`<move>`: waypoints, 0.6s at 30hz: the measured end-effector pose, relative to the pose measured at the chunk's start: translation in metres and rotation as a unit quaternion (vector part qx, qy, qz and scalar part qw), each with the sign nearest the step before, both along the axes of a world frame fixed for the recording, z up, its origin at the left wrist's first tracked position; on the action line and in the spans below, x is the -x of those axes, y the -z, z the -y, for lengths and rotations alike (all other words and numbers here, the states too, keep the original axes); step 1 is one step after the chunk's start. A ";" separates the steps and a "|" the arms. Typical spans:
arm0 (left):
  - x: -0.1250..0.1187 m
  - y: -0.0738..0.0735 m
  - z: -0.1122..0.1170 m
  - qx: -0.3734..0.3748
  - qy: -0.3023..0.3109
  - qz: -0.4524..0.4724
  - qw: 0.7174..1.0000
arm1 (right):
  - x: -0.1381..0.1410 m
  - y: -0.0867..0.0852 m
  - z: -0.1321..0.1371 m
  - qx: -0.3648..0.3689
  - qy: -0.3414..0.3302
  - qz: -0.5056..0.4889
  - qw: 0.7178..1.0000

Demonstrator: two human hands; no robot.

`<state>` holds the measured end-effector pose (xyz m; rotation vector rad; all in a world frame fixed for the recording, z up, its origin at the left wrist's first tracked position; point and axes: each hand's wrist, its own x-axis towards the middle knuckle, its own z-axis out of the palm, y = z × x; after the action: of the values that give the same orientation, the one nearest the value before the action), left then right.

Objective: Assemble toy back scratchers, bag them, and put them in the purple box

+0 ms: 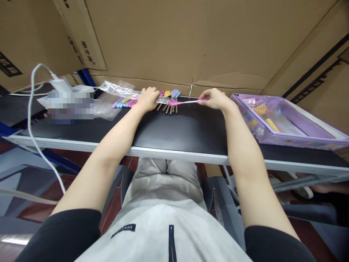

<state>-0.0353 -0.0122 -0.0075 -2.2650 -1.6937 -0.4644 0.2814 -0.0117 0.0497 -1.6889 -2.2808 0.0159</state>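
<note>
My right hand [214,99] pinches the pink handle end of a back scratcher [190,102]. Its thin metal rod points left, and its pink claw head lies by the end of a long clear plastic sleeve [120,89]. Closed over that sleeve is my left hand [148,99]; whether the claw is inside the sleeve I cannot tell. Just behind and below the claw lie several loose scratcher heads [174,93] in pink, yellow, purple and blue, with short metal stems. Left of my left hand, several pastel handles [123,102] lie side by side, partly covered by plastic.
An open purple box [265,134] on the right holds a yellow scratcher [268,118] and clear plastic. On the left are a white plug [61,86] with a cable [32,109] and clear bags [107,108]. Cardboard [177,43] stands behind the black table [180,133].
</note>
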 end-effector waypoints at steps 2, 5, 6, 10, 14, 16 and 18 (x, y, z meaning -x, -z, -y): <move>0.000 -0.001 0.000 0.000 0.004 0.001 1.000 | 0.002 -0.001 0.001 -0.003 -0.007 -0.002 1.000; -0.002 -0.002 0.002 0.008 0.012 0.005 1.000 | 0.004 0.000 0.001 -0.009 -0.025 -0.014 1.000; -0.002 -0.003 0.003 0.012 0.014 0.007 1.000 | 0.004 0.000 0.001 -0.009 -0.028 -0.017 0.999; -0.003 -0.005 0.006 0.015 0.024 0.016 0.999 | 0.004 0.001 0.001 -0.004 -0.029 -0.018 0.999; -0.004 -0.005 0.008 0.014 0.025 0.014 1.000 | 0.006 -0.001 0.003 -0.006 -0.018 -0.009 1.000; -0.004 -0.005 0.009 0.015 0.025 0.012 0.999 | 0.009 -0.002 0.005 -0.013 -0.017 -0.006 1.000; -0.005 -0.005 0.009 0.020 0.025 0.008 0.999 | 0.012 -0.002 0.007 -0.021 -0.021 -0.007 1.000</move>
<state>-0.0308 -0.0212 -0.0023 -2.3425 -1.6718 -0.4650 0.2699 -0.0184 0.0522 -1.6162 -2.2891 -0.0105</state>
